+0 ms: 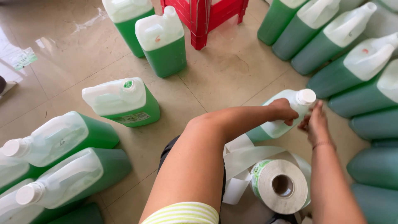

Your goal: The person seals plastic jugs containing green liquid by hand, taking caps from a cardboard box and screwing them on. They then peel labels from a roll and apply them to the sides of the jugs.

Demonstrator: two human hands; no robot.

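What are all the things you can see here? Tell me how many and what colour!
Jug in the hands: one, white top, green liquid, white cap, lying tilted on the floor.
Standing jugs: two, green and white, at the top, beside the stool.
Jug with label: one, green and white, left of middle, its cap looks missing.
Jugs on the left: at least four, green and white, lying on their sides.
Jugs on the right: many, green and white, leaning in a row; an exact count is hard.
Label roll: one, white, with loose backing strip, bottom middle.
Stool: one, red, top.
Floor: beige tiles.
Left hand: on the jug near its neck.
Right hand: by the cap.
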